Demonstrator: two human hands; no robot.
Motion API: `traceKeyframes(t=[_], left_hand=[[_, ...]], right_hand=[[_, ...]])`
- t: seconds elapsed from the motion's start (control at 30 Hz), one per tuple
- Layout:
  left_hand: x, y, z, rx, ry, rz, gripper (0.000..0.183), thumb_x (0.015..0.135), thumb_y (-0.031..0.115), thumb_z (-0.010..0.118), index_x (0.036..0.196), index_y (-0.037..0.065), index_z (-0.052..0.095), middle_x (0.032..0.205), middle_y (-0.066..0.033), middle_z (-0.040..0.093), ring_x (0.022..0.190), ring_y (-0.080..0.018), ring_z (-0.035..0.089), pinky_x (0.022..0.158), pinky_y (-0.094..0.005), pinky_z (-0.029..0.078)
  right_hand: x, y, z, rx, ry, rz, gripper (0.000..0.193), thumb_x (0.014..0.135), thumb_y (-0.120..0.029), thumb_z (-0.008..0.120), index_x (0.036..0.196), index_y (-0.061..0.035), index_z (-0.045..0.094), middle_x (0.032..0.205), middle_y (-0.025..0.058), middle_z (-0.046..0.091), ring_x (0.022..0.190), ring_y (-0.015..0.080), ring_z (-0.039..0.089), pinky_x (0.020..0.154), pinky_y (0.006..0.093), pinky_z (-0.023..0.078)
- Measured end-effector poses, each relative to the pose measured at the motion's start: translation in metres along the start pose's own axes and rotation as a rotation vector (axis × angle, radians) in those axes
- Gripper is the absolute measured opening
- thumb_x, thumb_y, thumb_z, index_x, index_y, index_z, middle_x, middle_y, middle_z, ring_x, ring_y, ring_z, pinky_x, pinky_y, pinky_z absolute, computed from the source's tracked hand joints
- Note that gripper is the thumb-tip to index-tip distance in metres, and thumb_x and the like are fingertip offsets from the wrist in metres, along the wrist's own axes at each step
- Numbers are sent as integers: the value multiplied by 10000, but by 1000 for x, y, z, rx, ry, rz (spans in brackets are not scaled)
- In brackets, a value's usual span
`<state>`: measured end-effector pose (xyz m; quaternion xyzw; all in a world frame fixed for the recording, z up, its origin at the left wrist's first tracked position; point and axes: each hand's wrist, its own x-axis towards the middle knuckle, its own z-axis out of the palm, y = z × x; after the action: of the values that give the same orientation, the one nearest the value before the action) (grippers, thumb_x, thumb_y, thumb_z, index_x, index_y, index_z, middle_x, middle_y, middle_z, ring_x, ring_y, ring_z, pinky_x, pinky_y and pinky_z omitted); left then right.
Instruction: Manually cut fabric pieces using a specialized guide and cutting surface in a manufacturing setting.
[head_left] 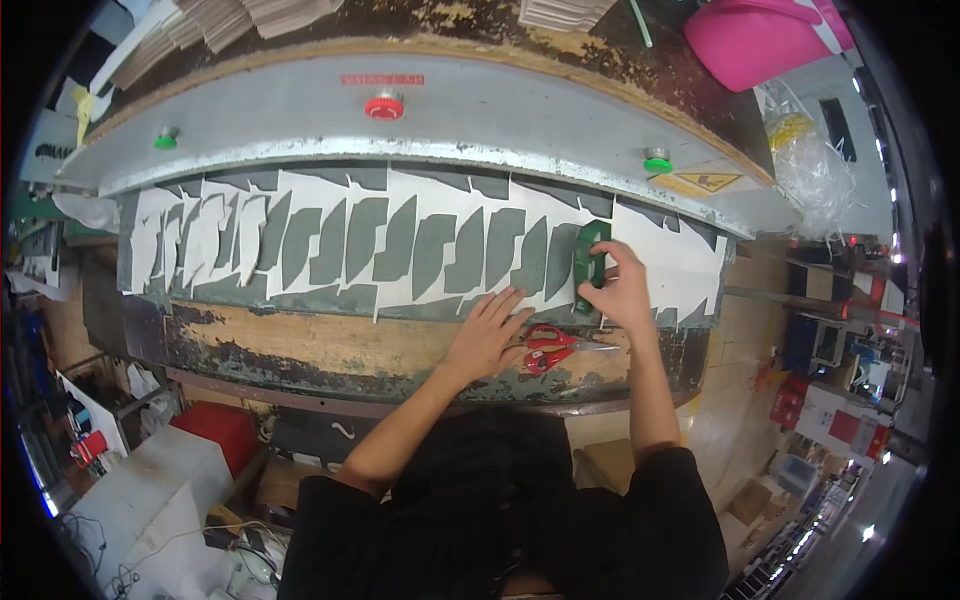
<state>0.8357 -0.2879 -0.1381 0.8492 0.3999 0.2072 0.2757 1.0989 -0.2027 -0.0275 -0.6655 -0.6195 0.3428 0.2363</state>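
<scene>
My right hand (pixel 621 286) grips a green cutting die (pixel 592 266), thumb at its near end and fingers at its far end. The die stands over the right part of a white sheet (pixel 655 265), beside a row of cut-out holes. My left hand (pixel 489 335) lies with fingers spread and stretched at the sheet's near edge, holding nothing. Just right of it, a pair of scissors (pixel 547 346) with red handles rests on the worn bench edge, blades pointing right. Several loose cut pieces (pixel 207 238) lie on the left part of the sheet.
Behind the sheet runs a grey metal beam (pixel 520 110) with a red push button (pixel 384 107) and two green buttons (pixel 657 160). Stacked beige pieces (pixel 567 13) and a pink container (pixel 757 40) stand on top. A clear plastic bag (pixel 815 165) hangs at the right.
</scene>
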Motion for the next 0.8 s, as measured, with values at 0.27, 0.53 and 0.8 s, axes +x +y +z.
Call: traceKeyframes(t=[0.27, 0.53, 0.8], left_hand=[[-10, 10, 17, -15, 10, 39, 709, 972, 450, 743, 1545, 79, 551, 1666, -212, 451, 1579, -403, 371, 1294, -540, 287], [22, 31, 16, -220, 21, 49, 808, 911, 380, 811, 1567, 26, 499, 1629, -235, 485, 1558, -419, 407, 1308, -560, 277], [52, 42, 37, -135, -94, 114, 1002, 924, 451, 778, 1628, -108, 337, 1694, -264, 418, 1620, -391, 346, 1351, -540, 204]], right_hand=[[-6, 98, -33, -752, -219, -803, 240, 708, -55, 796, 946, -76, 822, 1652, 127, 542, 1535, 352, 475, 1263, 595, 369], [-73, 143, 39, -230, 203, -216, 298, 908, -96, 806, 1178, -93, 681, 1568, 303, 569, 1587, 482, 384, 1315, 649, 176], [-62, 154, 36, -105, 191, -265, 301, 895, -64, 824, 1098, -120, 609, 1504, 298, 639, 1625, 434, 357, 1325, 679, 45]])
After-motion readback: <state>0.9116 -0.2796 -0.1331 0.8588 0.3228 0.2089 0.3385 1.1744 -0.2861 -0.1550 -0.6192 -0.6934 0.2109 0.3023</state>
